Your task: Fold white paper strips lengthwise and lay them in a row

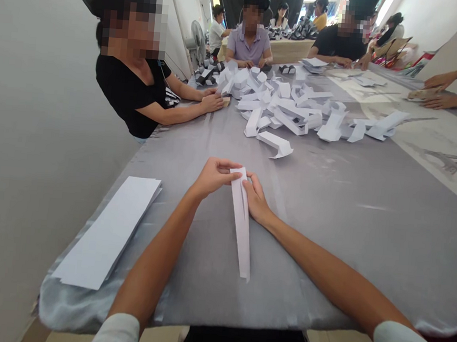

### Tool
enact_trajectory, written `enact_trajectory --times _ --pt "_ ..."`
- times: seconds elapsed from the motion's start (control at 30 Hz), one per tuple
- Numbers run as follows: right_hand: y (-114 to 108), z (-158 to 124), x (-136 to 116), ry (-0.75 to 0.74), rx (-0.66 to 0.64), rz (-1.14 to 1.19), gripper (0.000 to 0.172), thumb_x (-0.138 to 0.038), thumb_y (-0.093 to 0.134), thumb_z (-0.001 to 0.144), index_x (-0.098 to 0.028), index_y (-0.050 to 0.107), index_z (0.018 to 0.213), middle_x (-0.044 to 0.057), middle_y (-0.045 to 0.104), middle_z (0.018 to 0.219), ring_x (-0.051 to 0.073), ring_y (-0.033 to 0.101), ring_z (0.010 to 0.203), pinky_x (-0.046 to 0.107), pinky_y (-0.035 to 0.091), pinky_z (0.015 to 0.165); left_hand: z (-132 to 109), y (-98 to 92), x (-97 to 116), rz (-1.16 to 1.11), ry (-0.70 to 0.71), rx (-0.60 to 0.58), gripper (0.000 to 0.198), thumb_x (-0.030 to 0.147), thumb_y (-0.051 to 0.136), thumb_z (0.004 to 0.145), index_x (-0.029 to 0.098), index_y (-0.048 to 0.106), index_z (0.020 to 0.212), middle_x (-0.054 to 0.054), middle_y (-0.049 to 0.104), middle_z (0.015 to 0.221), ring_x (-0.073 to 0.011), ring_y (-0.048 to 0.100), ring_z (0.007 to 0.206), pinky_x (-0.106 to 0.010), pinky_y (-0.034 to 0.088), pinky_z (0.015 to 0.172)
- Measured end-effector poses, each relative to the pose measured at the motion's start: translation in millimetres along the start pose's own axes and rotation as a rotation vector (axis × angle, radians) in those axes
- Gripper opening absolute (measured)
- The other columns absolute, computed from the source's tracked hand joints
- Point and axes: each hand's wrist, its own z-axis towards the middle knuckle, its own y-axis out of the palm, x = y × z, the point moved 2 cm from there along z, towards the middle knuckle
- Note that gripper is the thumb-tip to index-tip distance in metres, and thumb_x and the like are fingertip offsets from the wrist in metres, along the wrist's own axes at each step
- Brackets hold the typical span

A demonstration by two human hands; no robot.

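Observation:
A long narrow strip of white paper (242, 225), folded lengthwise, lies on the grey tablecloth (367, 213) pointing toward me. My left hand (213, 176) pinches its far end from the left, fingers curled onto the paper. From the right, my right hand (255, 198) presses the same end with fingers closed on the fold. Both hands meet at the strip's top end.
A stack of flat white sheets (108, 232) lies at the table's near left edge. A heap of folded paper pieces (285, 104) fills the table's middle far side. Several other people sit around the table, one in black at the left (135, 92), hands on the cloth.

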Motion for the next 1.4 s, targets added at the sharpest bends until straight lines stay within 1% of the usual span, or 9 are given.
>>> enact_trajectory --times 0.33,0.5,0.57,0.63,0.73,0.8,0.93,1.2,1.4 --pt "1.6 -0.7 -3.2 -0.011 -0.003 -0.002 0.032 -0.050 0.051 0.100 -0.026 0.054 0.120 -0.004 0.050 0.073 0.018 0.046 0.062 0.030 0.040 0.059 -0.1 1.2 2.2 0.023 -0.053 0.034 0.047 0.051 0.086 0.079 0.016 0.084 0.110 -0.012 0.081 0.098 -0.0260 0.075 0.096 -0.033 0.062 0.075" --pt "1.6 -0.5 -2.3 0.004 0.004 -0.007 0.031 -0.051 0.051 0.100 -0.027 0.054 0.119 -0.004 0.050 0.072 0.018 0.046 0.061 0.030 0.039 0.058 1.7 2.2 -1.8 -0.026 -0.062 0.078 0.049 0.049 0.089 0.074 0.015 0.084 0.109 -0.014 0.081 0.103 -0.0272 0.075 0.098 -0.035 0.063 0.077" --pt "1.1 0.4 -0.2 -0.006 0.005 0.004 0.029 -0.052 0.051 0.100 -0.027 0.055 0.114 -0.004 0.050 0.072 0.018 0.046 0.061 0.029 0.038 0.057 2.1 2.2 -2.1 -0.038 -0.066 0.094 0.047 0.047 0.090 0.073 0.015 0.084 0.107 -0.014 0.081 0.102 -0.0270 0.075 0.097 -0.035 0.063 0.077" --pt "0.1 2.4 2.1 -0.053 0.021 0.022 0.028 -0.053 0.052 0.101 -0.026 0.057 0.103 -0.003 0.050 0.073 0.017 0.046 0.063 0.029 0.038 0.059 2.1 2.3 -1.2 -0.047 -0.082 0.096 0.045 0.045 0.091 0.072 0.016 0.085 0.106 -0.013 0.081 0.099 -0.0266 0.075 0.096 -0.035 0.062 0.076" --pt "-1.5 6.4 5.8 -0.124 0.066 0.043 0.038 -0.057 0.052 0.101 -0.024 0.052 0.083 -0.002 0.046 0.075 0.016 0.043 0.066 0.029 0.039 0.060 0.9 3.4 1.1 -0.064 -0.129 0.041 0.040 0.041 0.091 0.072 0.016 0.085 0.102 -0.013 0.081 0.098 -0.0263 0.076 0.096 -0.034 0.062 0.077" --pt "-2.2 8.8 8.8 -0.095 0.086 0.056 0.043 -0.060 0.053 0.100 -0.024 0.047 0.077 -0.002 0.042 0.072 0.016 0.040 0.063 0.029 0.037 0.057 0.0 4.3 1.7 -0.071 -0.160 -0.015 0.036 0.039 0.090 0.072 0.016 0.085 0.099 -0.013 0.081 0.096 -0.0265 0.076 0.096 -0.034 0.062 0.076" --pt "-2.5 11.1 12.3 -0.019 0.091 0.071 0.042 -0.061 0.059 0.096 -0.024 0.051 0.077 -0.003 0.041 0.068 0.015 0.037 0.059 0.028 0.032 0.051 -0.4 3.8 -0.9 -0.078 -0.190 -0.075 0.033 0.037 0.089 0.073 0.016 0.085 0.099 -0.014 0.081 0.096 -0.0262 0.076 0.095 -0.033 0.062 0.076" --pt "-2.7 10.8 11.0 -0.076 0.120 0.057 0.040 -0.055 0.060 0.095 -0.022 0.055 0.073 -0.002 0.045 0.068 0.013 0.039 0.059 0.027 0.032 0.052 1.4 1.2 -6.1 -0.067 -0.200 -0.098 0.033 0.037 0.089 0.074 0.018 0.085 0.100 -0.014 0.081 0.099 -0.0257 0.075 0.096 -0.033 0.062 0.075" --pt "-2.6 10.8 15.4 -0.043 0.101 0.084 0.037 -0.051 0.059 0.096 -0.023 0.051 0.073 -0.003 0.042 0.065 0.013 0.038 0.056 0.026 0.031 0.049 0.7 1.8 -4.4 -0.066 -0.210 -0.096 0.030 0.035 0.089 0.073 0.018 0.085 0.098 -0.013 0.081 0.096 -0.0250 0.075 0.094 -0.034 0.062 0.076"
